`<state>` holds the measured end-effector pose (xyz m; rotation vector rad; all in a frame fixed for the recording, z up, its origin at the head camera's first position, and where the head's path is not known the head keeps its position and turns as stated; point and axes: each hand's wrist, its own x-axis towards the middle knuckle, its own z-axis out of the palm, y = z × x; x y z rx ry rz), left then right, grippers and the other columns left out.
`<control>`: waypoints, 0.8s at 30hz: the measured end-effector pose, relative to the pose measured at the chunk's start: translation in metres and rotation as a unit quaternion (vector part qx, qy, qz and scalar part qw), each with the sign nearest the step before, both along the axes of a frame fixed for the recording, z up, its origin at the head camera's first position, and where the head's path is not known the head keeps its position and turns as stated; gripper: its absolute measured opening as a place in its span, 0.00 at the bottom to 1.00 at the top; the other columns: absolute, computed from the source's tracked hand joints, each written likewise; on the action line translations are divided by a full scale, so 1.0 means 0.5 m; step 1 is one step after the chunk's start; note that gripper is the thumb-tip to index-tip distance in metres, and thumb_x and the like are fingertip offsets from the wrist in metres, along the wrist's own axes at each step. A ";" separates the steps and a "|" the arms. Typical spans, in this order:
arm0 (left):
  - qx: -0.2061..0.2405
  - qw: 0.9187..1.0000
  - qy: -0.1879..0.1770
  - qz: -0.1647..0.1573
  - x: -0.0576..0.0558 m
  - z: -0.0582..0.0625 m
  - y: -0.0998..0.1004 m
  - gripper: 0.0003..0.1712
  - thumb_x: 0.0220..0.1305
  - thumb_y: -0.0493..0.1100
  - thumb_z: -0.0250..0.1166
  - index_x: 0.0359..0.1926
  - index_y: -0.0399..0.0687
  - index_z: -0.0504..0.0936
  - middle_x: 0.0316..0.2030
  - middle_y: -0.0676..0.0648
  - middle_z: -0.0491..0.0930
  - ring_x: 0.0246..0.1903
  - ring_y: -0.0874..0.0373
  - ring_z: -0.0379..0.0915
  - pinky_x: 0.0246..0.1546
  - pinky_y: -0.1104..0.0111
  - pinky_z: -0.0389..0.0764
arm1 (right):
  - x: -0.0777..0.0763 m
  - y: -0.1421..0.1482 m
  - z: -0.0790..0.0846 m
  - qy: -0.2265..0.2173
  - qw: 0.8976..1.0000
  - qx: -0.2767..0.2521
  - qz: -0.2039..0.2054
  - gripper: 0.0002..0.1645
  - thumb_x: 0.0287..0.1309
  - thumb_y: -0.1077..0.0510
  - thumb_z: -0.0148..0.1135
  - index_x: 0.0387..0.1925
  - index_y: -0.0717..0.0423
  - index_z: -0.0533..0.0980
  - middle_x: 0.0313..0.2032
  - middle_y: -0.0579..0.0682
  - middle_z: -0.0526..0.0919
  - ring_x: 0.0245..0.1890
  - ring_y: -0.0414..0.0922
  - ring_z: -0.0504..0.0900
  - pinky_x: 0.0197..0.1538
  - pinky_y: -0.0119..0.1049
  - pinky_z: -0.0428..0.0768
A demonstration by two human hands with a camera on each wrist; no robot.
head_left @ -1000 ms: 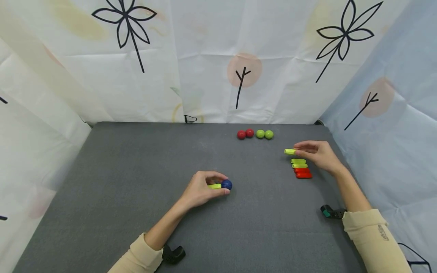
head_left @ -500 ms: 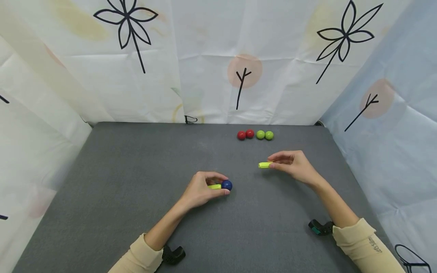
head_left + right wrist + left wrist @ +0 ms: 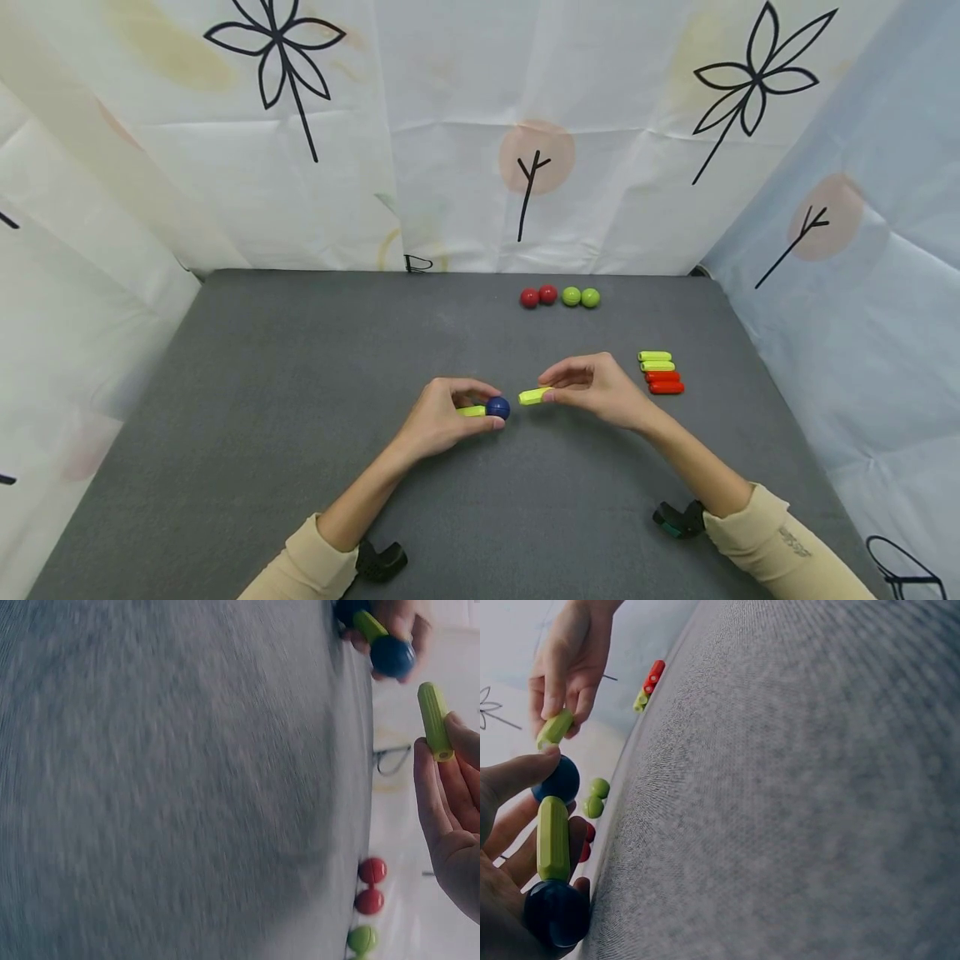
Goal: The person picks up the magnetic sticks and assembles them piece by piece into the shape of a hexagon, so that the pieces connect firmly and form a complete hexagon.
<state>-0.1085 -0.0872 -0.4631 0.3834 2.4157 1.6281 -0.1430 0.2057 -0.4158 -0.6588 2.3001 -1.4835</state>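
The left hand (image 3: 441,418) holds two blue balls (image 3: 556,915) with a yellow stick (image 3: 553,838) between, while the right hand (image 3: 604,392) pinches another stick (image 3: 531,397).

Your head view was bright and clear, a soft shadow lying below your right hand (image 3: 602,392); your wrist views were dimmer, the grey tabletop (image 3: 187,787) blurred.

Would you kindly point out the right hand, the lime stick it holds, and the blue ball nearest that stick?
Right hand (image 3: 602,388): head view, middle of the hand.
Lime stick (image 3: 433,714): right wrist view, its long side.
Blue ball (image 3: 498,407): head view, its middle.
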 end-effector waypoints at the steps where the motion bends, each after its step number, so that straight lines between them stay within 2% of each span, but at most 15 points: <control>1: 0.000 1.000 0.000 -0.001 0.000 0.000 0.000 0.19 0.57 0.47 0.86 0.49 0.59 0.93 0.43 0.53 0.94 0.30 0.59 0.83 0.27 0.71 0.77 | 0.002 -0.007 -0.003 0.001 1.000 0.000 0.006 0.14 0.63 0.65 0.77 0.50 0.65 0.88 0.46 0.62 0.93 0.42 0.54 0.93 0.47 0.31 0.89; 6: -0.004 1.000 0.003 0.000 0.000 0.000 -0.003 0.19 0.57 0.46 0.86 0.49 0.58 0.93 0.42 0.52 0.94 0.27 0.60 0.81 0.25 0.71 0.76 | 0.011 -0.035 -0.016 -0.004 1.000 0.007 0.011 0.14 0.64 0.64 0.77 0.49 0.65 0.88 0.45 0.61 0.93 0.42 0.57 0.93 0.46 0.30 0.89; 14: -0.047 0.999 0.019 0.011 0.004 0.007 0.003 0.20 0.58 0.50 0.85 0.50 0.56 0.92 0.43 0.51 0.93 0.28 0.63 0.81 0.25 0.70 0.75 | 0.015 -0.043 -0.015 -0.001 1.000 0.010 -0.007 0.13 0.64 0.64 0.77 0.49 0.63 0.88 0.45 0.61 0.93 0.42 0.55 0.93 0.45 0.29 0.89; 17: -0.064 0.997 0.027 0.023 0.005 0.009 0.009 0.20 0.57 0.53 0.85 0.49 0.59 0.92 0.42 0.54 0.93 0.29 0.64 0.81 0.25 0.69 0.75 | 0.018 -0.044 -0.012 -0.002 1.000 0.010 -0.011 0.13 0.64 0.63 0.78 0.49 0.63 0.88 0.45 0.60 0.93 0.42 0.55 0.93 0.45 0.30 0.89; 21: -0.084 0.995 0.034 0.041 0.007 0.013 0.017 0.20 0.55 0.56 0.86 0.47 0.62 0.92 0.39 0.57 0.92 0.29 0.64 0.83 0.24 0.68 0.75 | 0.022 -0.048 -0.011 -0.007 1.000 0.004 -0.015 0.13 0.64 0.62 0.78 0.49 0.63 0.88 0.45 0.60 0.94 0.43 0.59 0.93 0.45 0.31 0.89; 24: -0.090 0.994 0.045 0.046 0.010 0.016 0.021 0.20 0.55 0.56 0.86 0.47 0.60 0.92 0.39 0.56 0.92 0.31 0.64 0.85 0.26 0.68 0.78 | 0.023 -0.052 -0.011 -0.009 1.000 -0.003 -0.016 0.14 0.64 0.62 0.78 0.49 0.64 0.88 0.44 0.60 0.94 0.42 0.61 0.92 0.44 0.32 0.90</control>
